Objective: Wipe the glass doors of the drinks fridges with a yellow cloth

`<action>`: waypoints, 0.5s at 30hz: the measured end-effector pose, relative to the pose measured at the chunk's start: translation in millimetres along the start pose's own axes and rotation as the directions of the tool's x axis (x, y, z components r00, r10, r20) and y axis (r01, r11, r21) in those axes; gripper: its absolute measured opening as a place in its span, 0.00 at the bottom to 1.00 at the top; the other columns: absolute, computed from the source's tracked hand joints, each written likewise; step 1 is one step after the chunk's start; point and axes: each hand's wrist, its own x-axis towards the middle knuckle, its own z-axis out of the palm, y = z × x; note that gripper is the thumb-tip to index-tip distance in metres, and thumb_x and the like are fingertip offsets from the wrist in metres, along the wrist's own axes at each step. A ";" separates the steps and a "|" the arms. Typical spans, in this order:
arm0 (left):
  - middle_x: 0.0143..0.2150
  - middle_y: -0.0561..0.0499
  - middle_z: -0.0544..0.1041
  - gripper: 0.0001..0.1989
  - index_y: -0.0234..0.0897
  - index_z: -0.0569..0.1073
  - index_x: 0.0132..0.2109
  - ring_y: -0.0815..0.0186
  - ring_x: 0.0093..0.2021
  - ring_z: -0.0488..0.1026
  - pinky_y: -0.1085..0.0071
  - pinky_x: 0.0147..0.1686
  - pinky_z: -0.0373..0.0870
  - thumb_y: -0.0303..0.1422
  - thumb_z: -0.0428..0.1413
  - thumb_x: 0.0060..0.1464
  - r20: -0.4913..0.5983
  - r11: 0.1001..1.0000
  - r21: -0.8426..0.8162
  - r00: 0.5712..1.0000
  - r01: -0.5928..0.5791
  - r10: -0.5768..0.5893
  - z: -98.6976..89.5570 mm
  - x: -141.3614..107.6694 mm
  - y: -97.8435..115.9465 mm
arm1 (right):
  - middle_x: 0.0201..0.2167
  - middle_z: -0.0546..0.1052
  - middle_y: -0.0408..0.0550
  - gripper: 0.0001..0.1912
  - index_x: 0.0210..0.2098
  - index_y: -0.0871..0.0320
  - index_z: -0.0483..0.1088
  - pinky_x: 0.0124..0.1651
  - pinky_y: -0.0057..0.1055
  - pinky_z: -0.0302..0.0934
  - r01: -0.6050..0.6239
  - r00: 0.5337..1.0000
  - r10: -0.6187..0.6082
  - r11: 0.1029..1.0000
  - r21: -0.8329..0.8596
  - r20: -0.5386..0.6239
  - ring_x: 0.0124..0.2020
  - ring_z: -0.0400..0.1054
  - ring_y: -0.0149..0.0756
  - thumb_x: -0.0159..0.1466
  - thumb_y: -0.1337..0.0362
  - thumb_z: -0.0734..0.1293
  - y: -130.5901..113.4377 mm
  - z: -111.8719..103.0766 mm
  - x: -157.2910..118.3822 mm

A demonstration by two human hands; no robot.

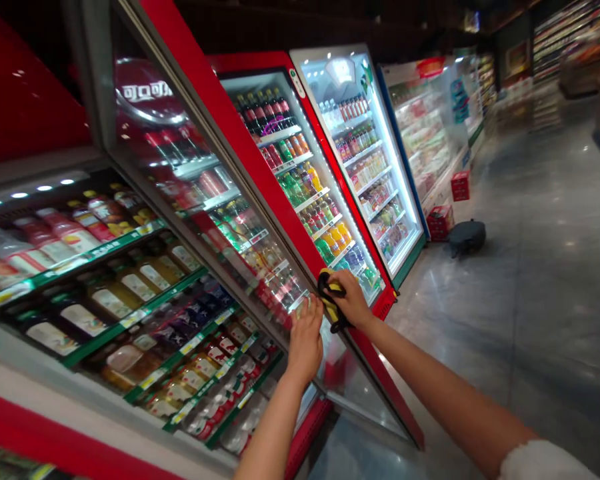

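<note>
A refrigerator door (260, 227) with a red frame and glass stands open in front of me. My right hand (350, 299) is closed around a yellow and black tool (331, 308) at the red edge of the door; its exact kind is unclear. Just left of it, my left hand (306, 340) lies with fingers stretched out against the inner side of the door near that edge. Behind the open door, bottles (113, 293) fill the green-edged shelves (100, 250) of the refrigerator.
Another red drink refrigerator (260, 63) and a white-lit one (363, 160) stand further along the row. Red boxes (440, 222) and a dark rounded object (467, 237) sit on the grey floor (545, 267) to the right.
</note>
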 end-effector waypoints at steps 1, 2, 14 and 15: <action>0.75 0.38 0.56 0.42 0.39 0.56 0.74 0.53 0.77 0.46 0.36 0.71 0.48 0.14 0.44 0.53 0.020 1.000 0.004 1.000 0.003 -0.003 -3.6 0.7 0.9 | 0.39 0.74 0.47 0.05 0.39 0.51 0.70 0.50 0.41 0.65 0.022 1.000 -0.022 1.000 -0.005 0.002 0.44 0.68 0.43 0.66 0.59 0.68 -8.4 2.1 21.0; 0.74 0.39 0.59 0.40 0.38 0.60 0.72 0.52 0.77 0.47 0.36 0.71 0.48 0.14 0.44 0.53 0.039 1.000 0.009 0.999 0.003 -0.003 -7.4 2.0 2.0 | 0.39 0.74 0.47 0.04 0.39 0.52 0.70 0.49 0.40 0.64 0.051 0.999 -0.051 0.999 -0.014 0.001 0.44 0.68 0.43 0.66 0.59 0.67 -17.8 4.7 44.3; 0.75 0.38 0.56 0.44 0.38 0.57 0.73 0.56 0.76 0.51 0.39 0.71 0.52 0.12 0.45 0.48 0.086 0.997 0.050 0.994 -0.067 0.062 -11.2 17.6 4.6 | 0.54 0.74 0.52 0.20 0.53 0.53 0.73 0.64 0.51 0.61 0.259 0.945 -0.255 0.966 0.007 0.204 0.59 0.67 0.48 0.60 0.65 0.71 -24.3 -19.3 94.5; 0.75 0.38 0.53 0.46 0.38 0.55 0.74 0.56 0.76 0.49 0.39 0.71 0.52 0.12 0.44 0.48 0.086 0.997 0.038 0.994 -0.069 0.065 -8.8 18.3 3.8 | 0.56 0.73 0.53 0.21 0.54 0.53 0.73 0.65 0.51 0.60 0.224 0.953 -0.223 0.974 0.018 0.204 0.60 0.67 0.48 0.60 0.66 0.70 -15.0 -22.2 78.3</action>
